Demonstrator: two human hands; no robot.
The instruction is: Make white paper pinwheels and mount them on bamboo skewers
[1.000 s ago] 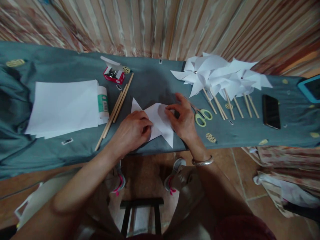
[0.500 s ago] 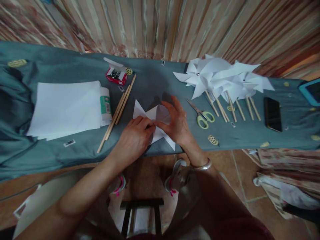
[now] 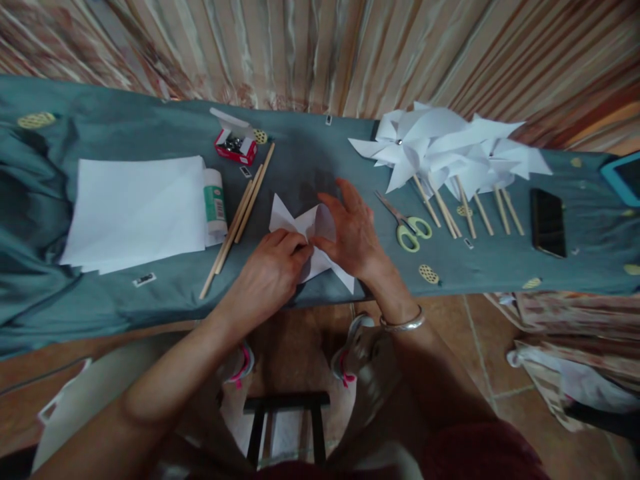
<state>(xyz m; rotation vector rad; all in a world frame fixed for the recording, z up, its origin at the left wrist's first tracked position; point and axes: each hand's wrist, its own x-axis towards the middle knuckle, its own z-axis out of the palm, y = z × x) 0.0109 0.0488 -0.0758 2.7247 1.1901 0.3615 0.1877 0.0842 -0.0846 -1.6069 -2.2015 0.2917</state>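
Observation:
A white paper pinwheel [image 3: 316, 265], partly folded, lies near the table's front edge under both my hands. With closed fingers my left hand [image 3: 274, 265] pinches the paper at its centre. My right hand [image 3: 353, 233] curves over the right side, its thumb at the centre by the left fingertips and its other fingers raised and spread around a curled flap. The flap's tip and whatever is at the centre are hidden by the fingers. Green-handled scissors [image 3: 411, 232] lie just right of my right hand.
Wooden sticks [image 3: 239, 217], a glue bottle [image 3: 215, 203] and stacked white paper [image 3: 135, 213] lie left. Behind the sticks sits an open red box of small metal pins [image 3: 236, 148]. Finished pinwheels [image 3: 450, 150] are piled at the right, beside a black phone [image 3: 548, 222].
My view has shifted slightly. The fingers of my right hand have moved a little around the flap, while my left hand keeps its pinch at the centre.

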